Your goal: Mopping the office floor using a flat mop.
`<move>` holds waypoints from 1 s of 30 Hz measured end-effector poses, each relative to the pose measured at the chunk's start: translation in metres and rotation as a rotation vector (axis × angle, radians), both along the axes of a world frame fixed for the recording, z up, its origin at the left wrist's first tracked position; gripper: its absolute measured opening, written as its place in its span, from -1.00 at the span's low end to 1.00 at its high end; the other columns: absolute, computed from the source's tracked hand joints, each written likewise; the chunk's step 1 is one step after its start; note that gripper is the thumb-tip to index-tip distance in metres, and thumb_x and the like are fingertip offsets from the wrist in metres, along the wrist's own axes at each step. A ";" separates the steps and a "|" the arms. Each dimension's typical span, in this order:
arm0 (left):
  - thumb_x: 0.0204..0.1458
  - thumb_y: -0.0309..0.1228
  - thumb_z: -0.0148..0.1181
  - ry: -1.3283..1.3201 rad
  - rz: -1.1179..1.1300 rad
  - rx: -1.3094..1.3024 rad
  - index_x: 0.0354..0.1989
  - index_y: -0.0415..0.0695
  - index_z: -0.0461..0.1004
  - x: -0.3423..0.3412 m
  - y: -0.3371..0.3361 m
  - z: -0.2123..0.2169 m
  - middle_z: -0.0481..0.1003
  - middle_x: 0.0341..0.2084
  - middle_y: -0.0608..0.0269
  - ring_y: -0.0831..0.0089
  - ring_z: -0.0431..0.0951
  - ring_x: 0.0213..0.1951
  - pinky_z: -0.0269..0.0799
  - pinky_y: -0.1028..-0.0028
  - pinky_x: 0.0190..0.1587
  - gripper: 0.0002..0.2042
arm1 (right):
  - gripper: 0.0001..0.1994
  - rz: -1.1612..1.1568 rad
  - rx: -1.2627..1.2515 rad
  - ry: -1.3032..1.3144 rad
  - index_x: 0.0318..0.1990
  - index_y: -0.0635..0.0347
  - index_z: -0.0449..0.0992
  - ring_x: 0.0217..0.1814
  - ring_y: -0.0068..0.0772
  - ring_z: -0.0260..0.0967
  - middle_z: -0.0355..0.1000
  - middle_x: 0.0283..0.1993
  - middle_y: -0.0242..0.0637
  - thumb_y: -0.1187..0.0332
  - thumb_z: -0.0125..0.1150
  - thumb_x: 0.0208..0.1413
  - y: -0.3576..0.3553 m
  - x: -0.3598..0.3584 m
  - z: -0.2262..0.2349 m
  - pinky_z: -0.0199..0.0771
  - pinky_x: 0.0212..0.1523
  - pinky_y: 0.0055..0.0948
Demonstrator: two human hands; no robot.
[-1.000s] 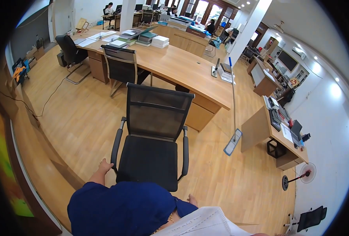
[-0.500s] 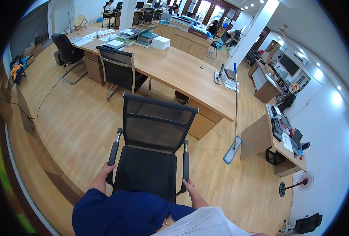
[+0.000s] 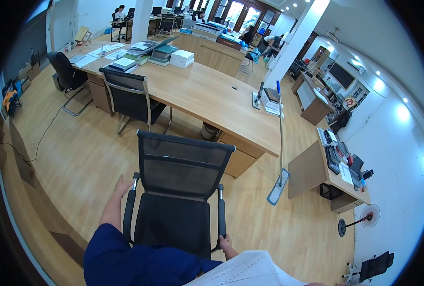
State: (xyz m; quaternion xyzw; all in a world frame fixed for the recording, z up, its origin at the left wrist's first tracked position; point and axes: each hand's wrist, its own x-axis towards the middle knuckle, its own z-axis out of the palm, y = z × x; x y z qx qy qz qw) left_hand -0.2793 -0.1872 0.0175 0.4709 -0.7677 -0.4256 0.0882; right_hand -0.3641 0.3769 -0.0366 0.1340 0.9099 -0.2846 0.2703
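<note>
From my head view, the black mesh office chair (image 3: 178,195) stands in the lower middle of the frame, its back toward the long wooden desk (image 3: 207,97) above it. My left hand (image 3: 121,186) rests flat, fingers together, against the top of the chair's left armrest, left of centre. My right hand (image 3: 226,244) curls around the front end of the right armrest, just below and right of the seat.

Black mesh chair (image 3: 181,190) blocks straight ahead of both hands; open wood floor (image 3: 73,157) left, worktop (image 3: 207,95) beyond, mop (image 3: 279,143) front-right.
</note>
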 end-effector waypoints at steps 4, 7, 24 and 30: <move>-0.22 0.07 0.33 -0.465 0.122 0.142 0.21 -0.27 0.19 0.092 0.034 -0.089 0.35 0.08 -0.14 0.09 0.38 0.09 0.19 0.23 0.17 -0.13 | -0.44 0.082 -0.018 -0.057 0.23 0.16 0.18 0.18 0.01 0.27 0.32 0.12 0.05 0.16 0.09 0.10 0.000 -0.005 0.003 0.27 0.16 -0.22; -0.16 0.17 0.23 0.016 0.373 1.021 0.00 -0.27 0.43 0.115 0.047 -0.114 0.48 -0.10 -0.10 0.13 0.48 -0.04 0.32 0.29 -0.01 -0.27 | -0.45 0.043 -0.094 -0.078 0.23 0.15 0.19 0.18 -0.08 0.29 0.34 0.11 0.00 0.23 0.13 0.08 0.004 -0.007 -0.006 0.28 0.15 -0.26; -0.34 -0.39 0.42 -0.235 0.115 0.318 -0.21 -0.28 0.49 0.071 0.105 -0.035 0.55 -0.36 0.04 0.21 0.56 -0.32 0.45 0.29 -0.24 -0.56 | -0.44 -0.099 -0.458 -0.244 0.07 0.31 0.31 -0.06 -0.24 0.36 0.41 -0.05 -0.14 0.17 0.32 -0.01 0.055 -0.071 -0.045 0.39 -0.08 -0.21; -0.37 -0.35 0.46 -0.120 0.212 0.332 -0.18 -0.26 0.48 0.083 0.107 -0.023 0.54 -0.32 0.03 0.23 0.55 -0.26 0.44 0.28 -0.20 -0.51 | -0.58 -0.106 -0.476 -0.160 0.02 0.26 0.32 -0.15 -0.33 0.36 0.43 -0.16 -0.26 0.29 0.26 0.05 0.028 -0.066 0.017 0.37 -0.09 -0.30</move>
